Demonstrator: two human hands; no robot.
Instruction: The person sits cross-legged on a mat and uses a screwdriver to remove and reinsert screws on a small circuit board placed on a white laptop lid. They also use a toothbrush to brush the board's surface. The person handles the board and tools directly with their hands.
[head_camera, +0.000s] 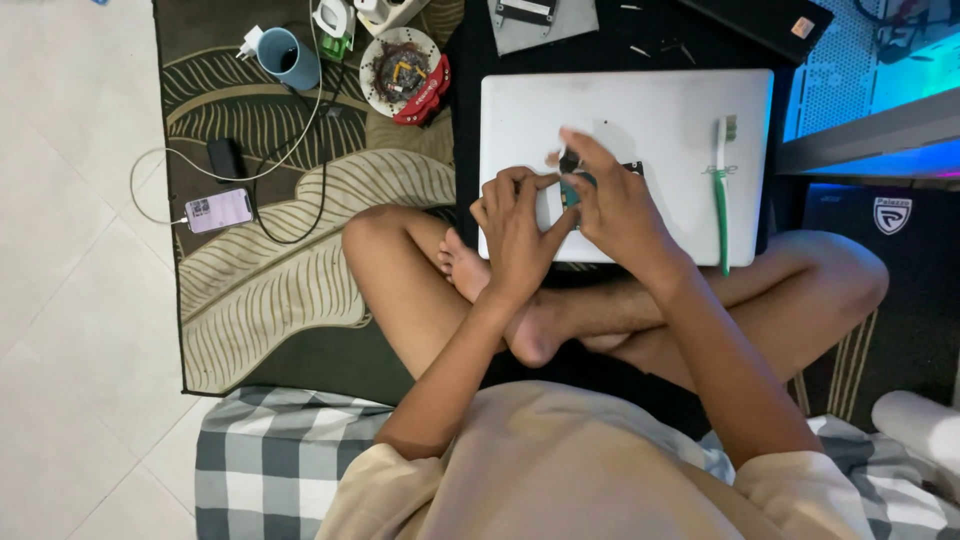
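Note:
I sit cross-legged on the floor with a closed silver laptop (660, 120) lying in front of my knees. Over its near edge my left hand (517, 230) and my right hand (612, 200) pinch a small teal and black part (574, 184) between their fingertips. Most of the part is hidden by my fingers. A green and white toothbrush (722, 190) lies on the right side of the laptop lid.
A white dish (395, 92) with dark bits and a red tool sits behind on the patterned rug (260, 290). A blue mug (290, 57), a charger cable and a phone (218, 210) lie at the left. A lit computer case (870, 70) stands at the right.

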